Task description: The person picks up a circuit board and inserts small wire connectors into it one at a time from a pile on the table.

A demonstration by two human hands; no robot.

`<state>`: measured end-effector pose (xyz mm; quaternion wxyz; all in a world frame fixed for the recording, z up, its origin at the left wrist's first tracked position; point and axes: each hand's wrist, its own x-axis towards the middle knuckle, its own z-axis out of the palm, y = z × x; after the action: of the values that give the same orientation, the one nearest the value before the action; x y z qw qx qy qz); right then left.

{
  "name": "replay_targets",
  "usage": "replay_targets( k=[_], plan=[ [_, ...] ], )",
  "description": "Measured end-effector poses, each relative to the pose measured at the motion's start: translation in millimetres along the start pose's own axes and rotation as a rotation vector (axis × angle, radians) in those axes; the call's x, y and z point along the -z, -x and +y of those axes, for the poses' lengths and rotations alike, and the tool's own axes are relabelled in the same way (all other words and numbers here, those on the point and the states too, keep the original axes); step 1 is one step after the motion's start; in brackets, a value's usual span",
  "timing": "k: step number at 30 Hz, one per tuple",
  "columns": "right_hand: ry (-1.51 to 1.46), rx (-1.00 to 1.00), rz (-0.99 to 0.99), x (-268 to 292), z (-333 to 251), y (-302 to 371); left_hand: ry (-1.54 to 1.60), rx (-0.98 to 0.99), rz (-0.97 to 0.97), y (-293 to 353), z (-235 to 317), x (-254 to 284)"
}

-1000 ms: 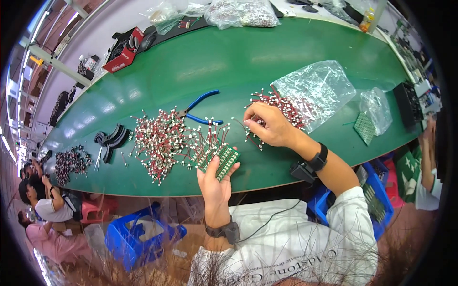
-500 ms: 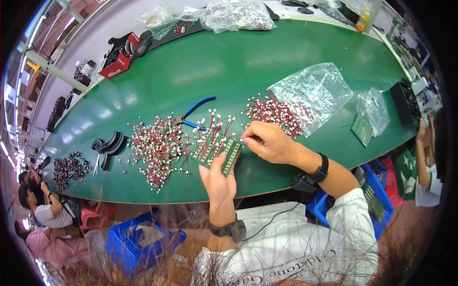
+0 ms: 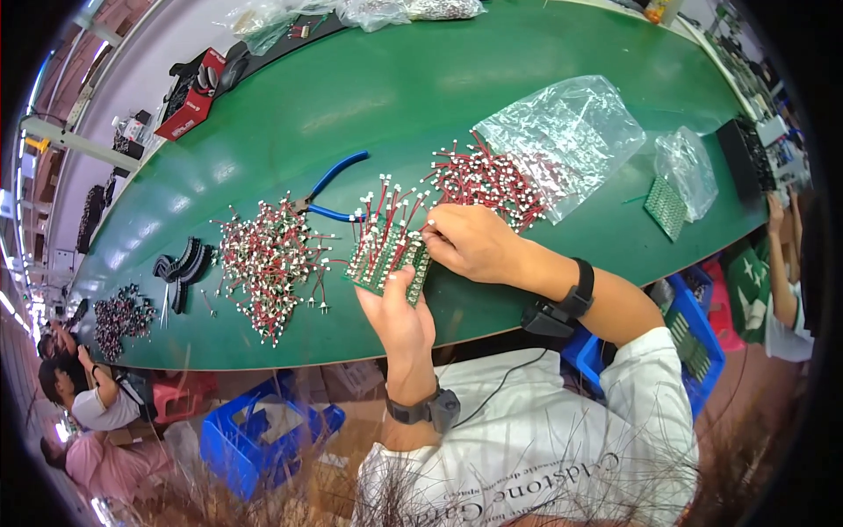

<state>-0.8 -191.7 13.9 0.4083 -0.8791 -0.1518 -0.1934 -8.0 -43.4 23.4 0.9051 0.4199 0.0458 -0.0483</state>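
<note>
Behind the board [image 3: 376, 274], most fingers of the left hand [image 3: 402, 325] are hidden; its thumb covers part of the board's near edge. At the board's right edge, whether the right hand [image 3: 474, 241] grips anything is too small to tell. Far left of the board, the dark parts [image 3: 121, 323] blur together. Beyond the board to the right, a bag [image 3: 575, 127] veils some wires [image 3: 487, 186]. Farthest beyond the board, sacks [image 3: 378, 10] are cut off by the top edge.

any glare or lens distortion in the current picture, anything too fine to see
Head view: soft glare patches on the green table, bright crinkled highlights on the clear bag; also head view: fisheye bending of the table's near edge, black corners; head view again: detail where the right hand meets the green board is too small to make out.
</note>
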Motion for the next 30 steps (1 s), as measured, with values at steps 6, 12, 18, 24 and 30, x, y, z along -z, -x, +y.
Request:
replay_targets(
  k=[6,12,18,24,30],
  plan=[
    [0.01,-0.029,-0.018,1,0,1,-0.042,-0.016,-0.015,3,1,-3],
    [-0.018,-0.015,-0.078,5,-3,0,-0.045,-0.019,-0.02,6,0,2],
    [0.098,-0.023,-0.151,8,-6,-1,-0.218,-0.071,-0.023,5,-6,7],
    [0.129,-0.04,-0.23,10,-7,-2,-0.389,-0.121,-0.049,10,-4,4],
    [-0.069,0.085,-0.074,7,-5,-3,-0.314,-0.118,-0.052,10,2,3]
  ],
)
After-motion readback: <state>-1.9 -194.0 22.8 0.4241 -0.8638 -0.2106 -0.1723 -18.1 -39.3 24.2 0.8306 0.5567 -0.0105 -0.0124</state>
